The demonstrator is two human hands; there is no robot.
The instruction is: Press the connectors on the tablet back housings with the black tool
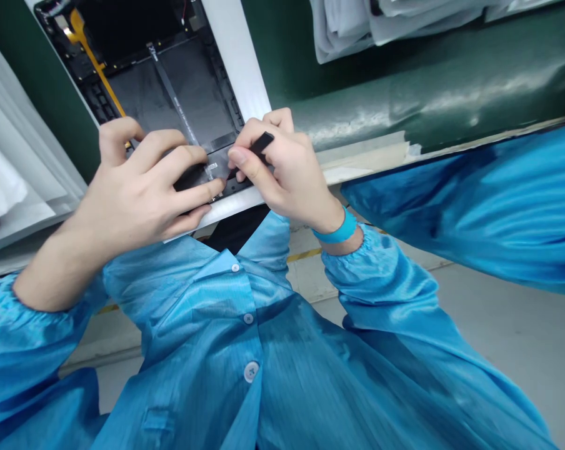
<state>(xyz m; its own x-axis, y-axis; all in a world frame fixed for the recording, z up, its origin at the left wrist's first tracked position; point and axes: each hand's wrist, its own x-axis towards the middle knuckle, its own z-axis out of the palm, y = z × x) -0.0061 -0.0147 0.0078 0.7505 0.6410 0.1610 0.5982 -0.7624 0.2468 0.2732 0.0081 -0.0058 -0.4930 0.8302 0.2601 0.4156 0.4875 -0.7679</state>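
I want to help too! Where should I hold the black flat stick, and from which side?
Hold the black flat stick by its middle, pinched between thumb and fingers from above, as the right hand does. It looks thin and narrow, and its lower tip points at the dark tablet panel, so that end should stay free.

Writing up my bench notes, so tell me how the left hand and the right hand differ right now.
The left hand spreads its fingers over a black panel, while the right hand pinches a small black strip between thumb and finger. The right wrist wears a teal band, while the left wrist is bare. Both hands are ungloved, come out of blue coat sleeves, and meet at the same edge of the panel.
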